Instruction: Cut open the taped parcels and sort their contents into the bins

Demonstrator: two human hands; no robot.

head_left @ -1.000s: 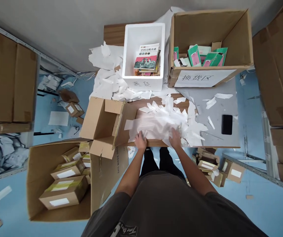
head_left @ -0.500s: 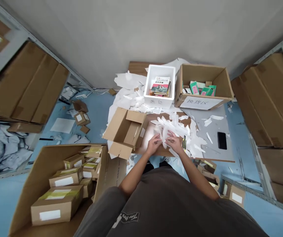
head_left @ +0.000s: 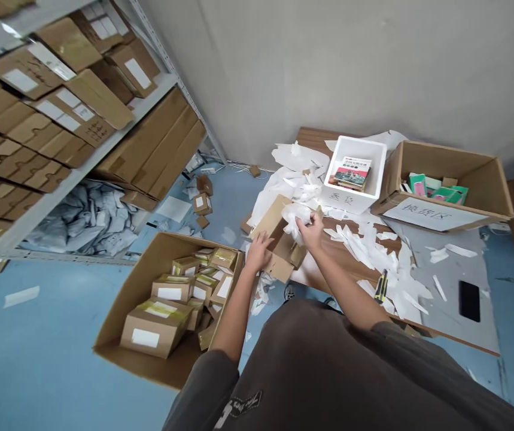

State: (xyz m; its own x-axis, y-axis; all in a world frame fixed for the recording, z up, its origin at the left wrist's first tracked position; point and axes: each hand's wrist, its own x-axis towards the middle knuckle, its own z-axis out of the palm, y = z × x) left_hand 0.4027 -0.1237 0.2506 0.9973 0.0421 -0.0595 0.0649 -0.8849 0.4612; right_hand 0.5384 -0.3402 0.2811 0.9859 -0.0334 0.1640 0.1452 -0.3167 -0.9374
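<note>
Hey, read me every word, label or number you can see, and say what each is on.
"换货区": white paper sign on the open brown cardboard box.
White rectangular foam box: two handwritten characters, too blurred to read surely.
White-and-red paper book: title starts "中国"; the rest is too small.
Dark grey fabric shirt: patch lettering, too blurred.
Brown cardboard cartons: labels and handwriting, too small.

The white paper (head_left: 295, 219), flat under both hands a second ago and gathered between them over the table half a second later, is now a crumpled wad in the right hand (head_left: 310, 230) alone, above the open cardboard box (head_left: 279, 267); the left hand (head_left: 259, 252) has left the paper for that box's near left edge. The view has swung left, bringing the shelf's upper stacks of boxes (head_left: 45, 114) into sight; the yellow-and-black cutter (head_left: 381, 287), half a second ago partly behind the right arm, shows more fully.
</note>
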